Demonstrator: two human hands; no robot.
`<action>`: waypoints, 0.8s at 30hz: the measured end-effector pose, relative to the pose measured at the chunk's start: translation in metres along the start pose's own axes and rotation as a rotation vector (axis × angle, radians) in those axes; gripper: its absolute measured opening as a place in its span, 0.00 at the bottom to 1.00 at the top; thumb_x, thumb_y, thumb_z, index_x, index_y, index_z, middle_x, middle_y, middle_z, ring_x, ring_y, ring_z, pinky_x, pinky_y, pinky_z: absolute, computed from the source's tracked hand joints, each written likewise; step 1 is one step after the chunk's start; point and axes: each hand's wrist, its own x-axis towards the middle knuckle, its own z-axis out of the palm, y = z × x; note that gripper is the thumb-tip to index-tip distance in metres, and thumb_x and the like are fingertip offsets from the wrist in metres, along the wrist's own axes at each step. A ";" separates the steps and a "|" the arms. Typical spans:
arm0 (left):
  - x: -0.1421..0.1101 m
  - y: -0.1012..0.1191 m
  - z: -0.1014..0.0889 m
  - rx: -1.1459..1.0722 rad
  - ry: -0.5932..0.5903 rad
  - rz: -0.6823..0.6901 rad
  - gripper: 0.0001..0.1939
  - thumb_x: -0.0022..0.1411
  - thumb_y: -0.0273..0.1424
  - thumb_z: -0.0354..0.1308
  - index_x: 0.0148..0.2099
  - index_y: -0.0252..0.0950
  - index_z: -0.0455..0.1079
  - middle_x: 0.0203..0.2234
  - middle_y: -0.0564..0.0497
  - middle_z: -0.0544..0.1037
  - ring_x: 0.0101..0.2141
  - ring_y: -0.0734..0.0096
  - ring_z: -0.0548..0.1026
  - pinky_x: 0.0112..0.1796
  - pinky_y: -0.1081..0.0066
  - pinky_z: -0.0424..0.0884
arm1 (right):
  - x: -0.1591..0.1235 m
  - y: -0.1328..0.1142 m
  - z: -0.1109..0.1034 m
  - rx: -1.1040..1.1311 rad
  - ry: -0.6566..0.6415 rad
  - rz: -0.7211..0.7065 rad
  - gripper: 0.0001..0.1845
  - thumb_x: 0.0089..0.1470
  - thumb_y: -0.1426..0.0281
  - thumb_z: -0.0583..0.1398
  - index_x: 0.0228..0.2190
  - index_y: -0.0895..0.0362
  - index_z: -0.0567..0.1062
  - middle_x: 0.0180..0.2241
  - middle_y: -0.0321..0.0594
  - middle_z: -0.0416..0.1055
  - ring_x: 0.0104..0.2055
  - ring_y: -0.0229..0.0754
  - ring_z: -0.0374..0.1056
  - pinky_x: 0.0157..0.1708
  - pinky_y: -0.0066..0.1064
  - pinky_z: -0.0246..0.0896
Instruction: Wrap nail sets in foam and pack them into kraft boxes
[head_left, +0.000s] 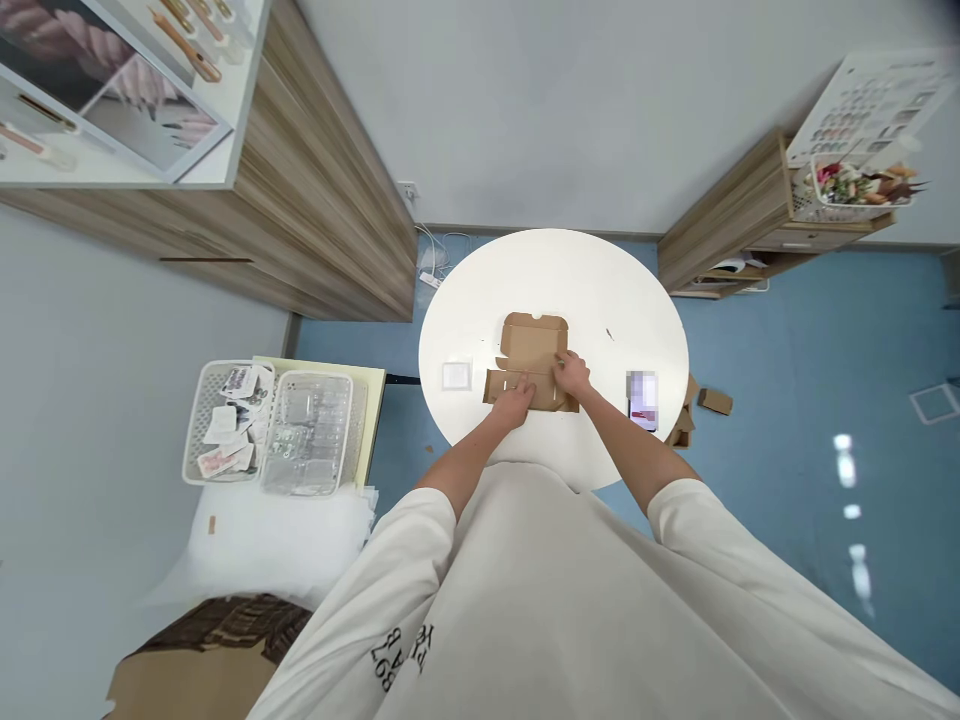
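Observation:
A flat brown cardboard mailer box (532,345) lies partly folded on a round white table (600,290), with its lid panel pointing away from me. My left hand (514,405) grips the front folded section, its fingers on the cardboard. My right hand (572,375) holds the box's right side, near the crease. A phone (643,400) lies to the right of the box, its screen blurred. On the left of the table sits a small white square card (456,375).
Left of the table, a white basket of papers (223,420) and a clear plastic tray (306,433) stand on a pale yellow board. Cardboard pieces (714,401) lie on the blue floor to the right. Wood-sided cabinets (330,180) stand behind.

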 end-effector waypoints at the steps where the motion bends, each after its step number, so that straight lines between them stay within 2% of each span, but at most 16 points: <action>1: 0.000 0.000 0.000 0.000 -0.006 -0.004 0.37 0.64 0.26 0.55 0.72 0.41 0.49 0.73 0.36 0.33 0.49 0.46 0.77 0.45 0.51 0.75 | 0.005 0.001 0.001 0.038 -0.021 0.010 0.26 0.62 0.66 0.52 0.60 0.53 0.70 0.62 0.48 0.65 0.58 0.55 0.65 0.55 0.46 0.62; 4: 0.000 0.000 0.000 -0.004 -0.018 -0.013 0.39 0.63 0.24 0.54 0.72 0.43 0.47 0.73 0.38 0.30 0.48 0.47 0.77 0.43 0.50 0.76 | 0.012 0.003 0.002 0.092 -0.022 -0.008 0.26 0.63 0.67 0.51 0.60 0.55 0.70 0.58 0.47 0.71 0.56 0.53 0.68 0.54 0.43 0.63; 9: -0.005 0.002 0.000 -0.027 0.024 -0.031 0.41 0.62 0.23 0.54 0.73 0.43 0.44 0.73 0.39 0.23 0.49 0.47 0.77 0.43 0.50 0.76 | 0.006 0.009 -0.003 0.085 0.020 -0.030 0.25 0.65 0.71 0.46 0.54 0.56 0.77 0.54 0.44 0.75 0.55 0.50 0.70 0.54 0.38 0.63; 16: -0.012 0.005 -0.001 -0.029 0.034 -0.023 0.32 0.62 0.24 0.56 0.67 0.41 0.55 0.73 0.42 0.26 0.50 0.48 0.76 0.44 0.50 0.76 | -0.011 0.010 -0.009 0.086 -0.013 -0.056 0.26 0.65 0.72 0.45 0.53 0.52 0.77 0.52 0.40 0.76 0.52 0.47 0.70 0.52 0.38 0.64; 19: -0.014 0.006 -0.002 -0.023 0.038 -0.025 0.28 0.63 0.23 0.56 0.64 0.40 0.58 0.73 0.42 0.28 0.49 0.49 0.76 0.43 0.51 0.76 | -0.025 0.003 -0.012 -0.004 0.018 -0.065 0.24 0.65 0.71 0.46 0.53 0.54 0.76 0.54 0.45 0.73 0.54 0.50 0.68 0.52 0.40 0.62; 22: -0.016 0.006 -0.003 -0.032 0.034 -0.017 0.26 0.63 0.23 0.55 0.63 0.40 0.59 0.73 0.42 0.28 0.48 0.50 0.76 0.43 0.51 0.77 | -0.044 -0.007 -0.011 -0.156 0.137 -0.111 0.24 0.66 0.68 0.47 0.59 0.58 0.69 0.58 0.54 0.66 0.57 0.56 0.63 0.54 0.44 0.59; 24: -0.017 0.005 -0.004 -0.044 0.035 -0.009 0.25 0.64 0.23 0.54 0.62 0.39 0.60 0.74 0.42 0.29 0.49 0.50 0.76 0.44 0.51 0.76 | -0.056 -0.013 -0.006 -0.183 0.041 -0.207 0.26 0.67 0.66 0.49 0.62 0.58 0.64 0.56 0.54 0.68 0.55 0.55 0.64 0.53 0.43 0.59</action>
